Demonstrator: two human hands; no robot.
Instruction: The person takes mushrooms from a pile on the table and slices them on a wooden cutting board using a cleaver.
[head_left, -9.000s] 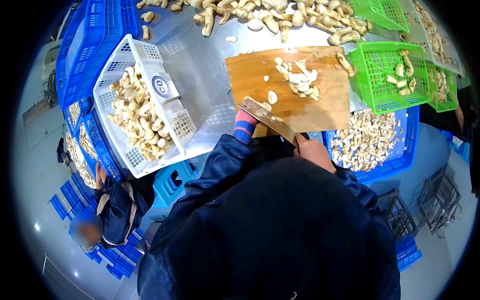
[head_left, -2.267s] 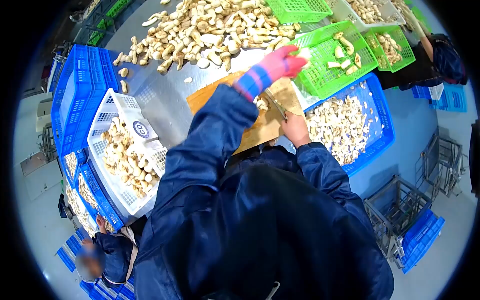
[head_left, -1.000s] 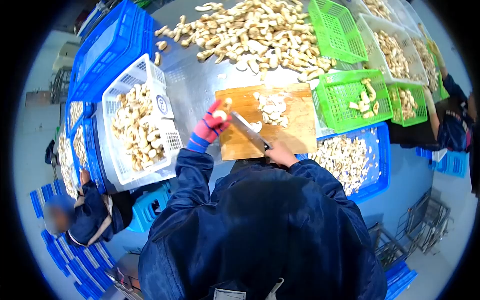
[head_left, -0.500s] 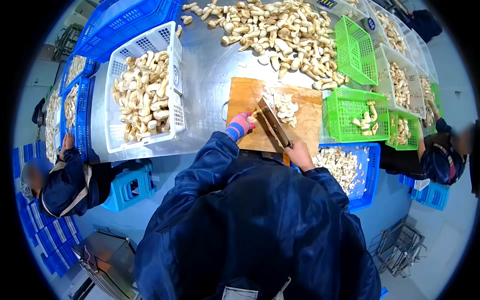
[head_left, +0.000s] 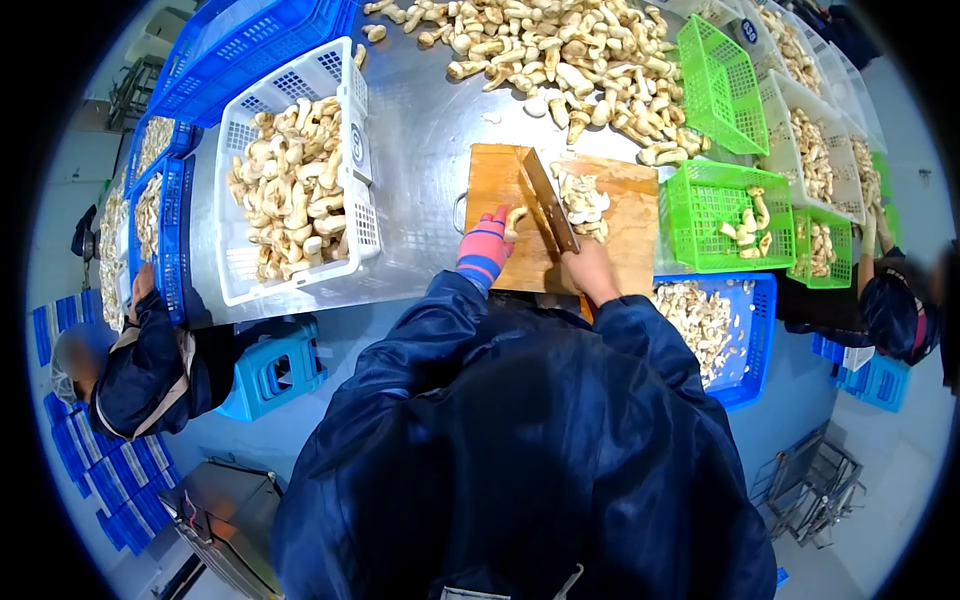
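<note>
My left hand, in a pink and blue striped glove, is closed at the near left of the wooden cutting board. Its fingers hold a curved mushroom against the board. A cleaver is gripped by its handle in my bare right hand. The blade slants across the board, just right of the held mushroom, with its broad side tilted. Pale sliced mushroom pieces lie in a pile to the right of the blade.
Whole mushrooms are heaped on the metal table's far side. A white crate of mushrooms stands left; a green basket with several mushrooms stands right. Below it is a blue crate of pieces. Co-workers sit at both sides.
My right hand and the cleaver have moved forward, away from my body. My left hand still holds the mushroom. The whole view has shifted slightly.
</note>
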